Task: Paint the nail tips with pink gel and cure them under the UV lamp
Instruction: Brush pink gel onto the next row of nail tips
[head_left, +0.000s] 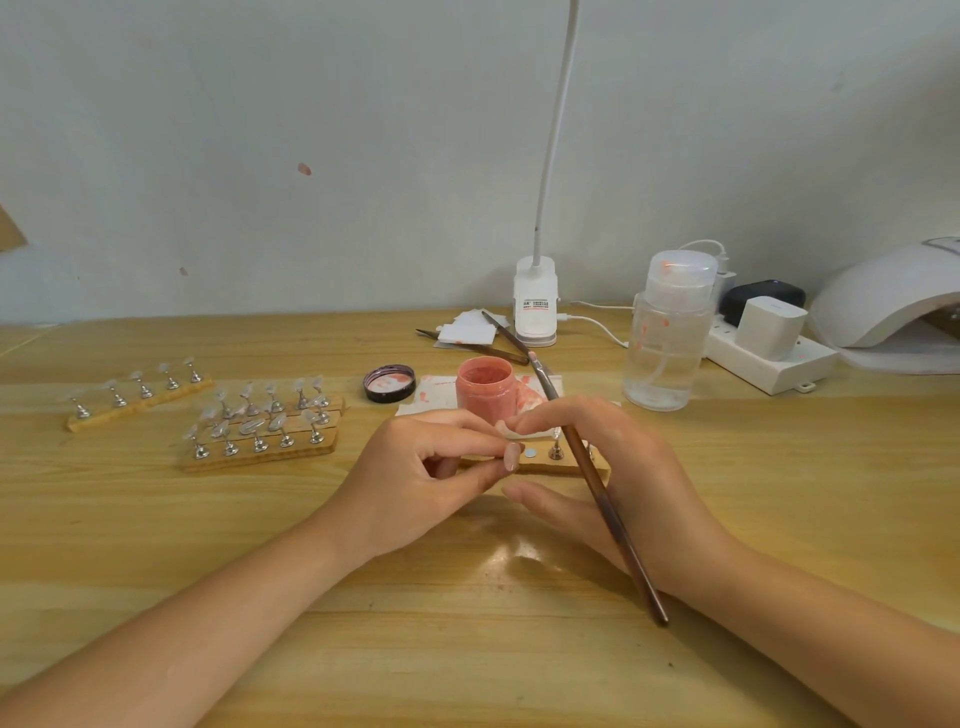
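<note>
My left hand (431, 467) pinches a small stand, mostly hidden, between thumb and forefinger, and a clear nail tip (503, 427) shows above its fingers. My right hand (613, 467) keeps a long brown brush (597, 483) tucked between its fingers, bristles pointing away, while its forefinger touches that nail tip. Under both hands lies a wooden holder strip (540, 463) with one metal stand (556, 451) and a bare round magnet (530, 453). The open jar of pink gel (485, 391) stands just behind on a stained paper. The white UV lamp (883, 301) sits at the far right.
Left of my hands are two wooden holders (140, 396) (260, 431) with several clear tips on metal stands. The jar lid (389, 383), tweezers (467, 345), a clip lamp base (535, 306), a clear pump bottle (667, 338) and a power strip (769, 358) stand behind.
</note>
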